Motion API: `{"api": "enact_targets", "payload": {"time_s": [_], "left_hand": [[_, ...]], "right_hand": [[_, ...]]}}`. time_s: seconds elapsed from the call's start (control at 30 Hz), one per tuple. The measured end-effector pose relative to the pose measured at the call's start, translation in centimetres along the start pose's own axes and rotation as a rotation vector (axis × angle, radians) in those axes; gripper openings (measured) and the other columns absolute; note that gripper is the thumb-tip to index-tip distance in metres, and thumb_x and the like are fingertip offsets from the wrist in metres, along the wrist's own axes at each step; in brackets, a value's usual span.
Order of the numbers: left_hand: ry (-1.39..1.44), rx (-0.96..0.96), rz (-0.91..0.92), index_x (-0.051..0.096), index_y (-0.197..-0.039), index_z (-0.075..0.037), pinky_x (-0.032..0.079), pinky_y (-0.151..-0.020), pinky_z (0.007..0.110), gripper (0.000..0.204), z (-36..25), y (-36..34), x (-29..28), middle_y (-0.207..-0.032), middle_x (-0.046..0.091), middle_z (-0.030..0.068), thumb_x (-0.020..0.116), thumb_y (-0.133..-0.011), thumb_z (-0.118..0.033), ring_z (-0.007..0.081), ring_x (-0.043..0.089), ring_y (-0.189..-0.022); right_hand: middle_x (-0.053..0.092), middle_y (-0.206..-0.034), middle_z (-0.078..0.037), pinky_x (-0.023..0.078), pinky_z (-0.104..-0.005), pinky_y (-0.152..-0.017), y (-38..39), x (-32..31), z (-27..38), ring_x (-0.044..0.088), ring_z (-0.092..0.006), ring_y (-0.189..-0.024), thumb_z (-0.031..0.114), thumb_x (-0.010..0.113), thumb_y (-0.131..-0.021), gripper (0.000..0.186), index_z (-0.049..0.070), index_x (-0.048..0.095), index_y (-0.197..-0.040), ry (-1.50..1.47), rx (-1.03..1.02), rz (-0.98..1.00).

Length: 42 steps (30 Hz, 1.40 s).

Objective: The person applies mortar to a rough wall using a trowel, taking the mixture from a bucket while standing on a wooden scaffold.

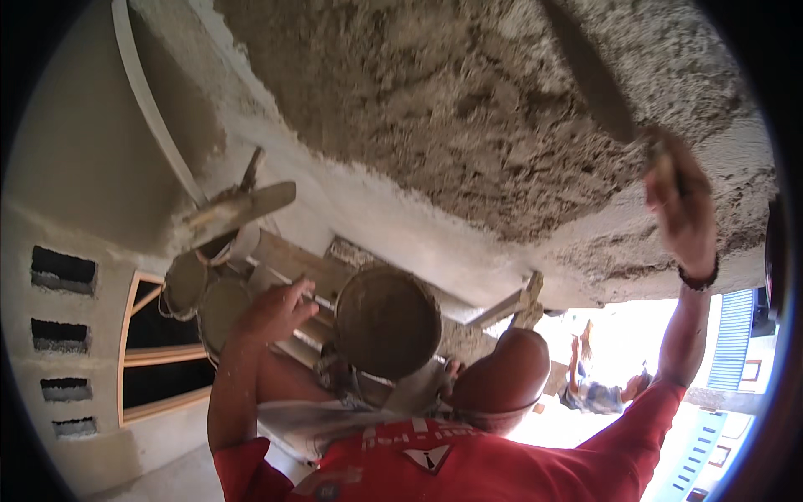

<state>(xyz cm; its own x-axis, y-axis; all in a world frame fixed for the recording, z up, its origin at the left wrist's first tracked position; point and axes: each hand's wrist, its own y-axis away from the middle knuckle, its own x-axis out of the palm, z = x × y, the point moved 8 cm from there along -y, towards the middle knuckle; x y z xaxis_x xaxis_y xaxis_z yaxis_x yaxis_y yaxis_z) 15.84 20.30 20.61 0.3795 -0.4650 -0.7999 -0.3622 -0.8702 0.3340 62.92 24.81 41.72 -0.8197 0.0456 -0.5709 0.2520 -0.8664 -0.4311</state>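
Observation:
My right hand [682, 201] is raised at the right, closed round the handle of a trowel. The trowel's long blade [595, 75] reaches up and left, blurred, over the rough mortar [452, 100] on the wall; whether it touches cannot be told. My left hand [272, 314] is lower left, its fingers partly stretched with nothing visible in them. Just right of it stands a round bucket [389, 322] of grey mortar. Two more buckets, one of them a mortar-filled bucket [224, 305], stand beyond its left side.
Wooden planks [297, 259] lie below the wall, with a timber piece [525, 301] sticking up. A flat board-like tool [247, 213] and a long pale strip [150, 100] are at the left. A wooden frame [125, 360] sits beside block openings. Another person [598, 393] is farther off.

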Motion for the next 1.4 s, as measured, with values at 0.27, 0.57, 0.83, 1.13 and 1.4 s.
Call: {"api": "enact_targets", "payload": {"time_s": [0.27,0.57,0.83,1.13,1.4], "left_hand": [[-0.007,0.056,-0.046,0.057,-0.117,0.0,0.048,-0.07,0.039,0.038,-1.6,-0.6,-0.2,-0.081,0.063,0.0157,0.066,-0.086,-0.02,0.0312,0.061,-0.075],[-0.037,0.01,-0.073,0.053,-0.119,0.002,0.048,-0.071,0.041,0.04,-0.8,2.5,-0.3,-0.081,0.062,0.0169,0.065,-0.087,-0.019,0.0314,0.061,-0.075],[-0.016,0.006,-0.106,0.053,-0.118,0.004,0.048,-0.072,0.042,0.04,-0.8,4.2,-0.7,-0.085,0.062,0.0192,0.063,-0.089,-0.021,0.0332,0.062,-0.08],[-0.055,0.01,-0.115,0.054,-0.117,0.003,0.048,-0.073,0.043,0.039,-1.1,4.0,-0.6,-0.085,0.062,0.0199,0.063,-0.088,-0.02,0.0336,0.062,-0.081],[-0.042,-0.051,-0.057,0.054,-0.118,0.003,0.049,-0.075,0.043,0.041,-0.7,4.2,-0.3,-0.09,0.063,0.0221,0.064,-0.087,-0.02,0.0344,0.063,-0.084]], "right_hand": [[0.062,-0.087,-0.015,0.055,-0.0374,-0.066,9.6,25.3,-3.1,0.065,-0.0245,-0.083,0.015,0.057,-0.087,0.022,0.01,0.065,-0.107,0.696,-0.137,0.909],[0.065,-0.083,-0.017,0.055,-0.0401,-0.063,10.6,37.6,-6.1,0.066,-0.0294,-0.081,0.012,0.055,-0.082,0.019,0.004,0.062,-0.098,0.768,-0.223,1.094],[0.065,-0.075,-0.021,0.054,-0.047,-0.063,14.3,42.3,-9.3,0.066,-0.0367,-0.072,0.018,0.054,-0.085,0.021,0.006,0.063,-0.1,0.443,-0.2,1.228],[0.067,-0.076,-0.018,0.054,-0.0474,-0.067,16.4,40.2,-10.1,0.066,-0.0388,-0.073,0.024,0.057,-0.083,0.028,0.008,0.061,-0.106,0.158,-0.183,1.177],[0.065,-0.073,-0.013,0.052,-0.0452,-0.052,19.7,35.3,-12.3,0.064,-0.0307,-0.059,0.028,0.055,-0.088,0.031,0.016,0.057,-0.116,0.289,-0.223,0.951]]}}
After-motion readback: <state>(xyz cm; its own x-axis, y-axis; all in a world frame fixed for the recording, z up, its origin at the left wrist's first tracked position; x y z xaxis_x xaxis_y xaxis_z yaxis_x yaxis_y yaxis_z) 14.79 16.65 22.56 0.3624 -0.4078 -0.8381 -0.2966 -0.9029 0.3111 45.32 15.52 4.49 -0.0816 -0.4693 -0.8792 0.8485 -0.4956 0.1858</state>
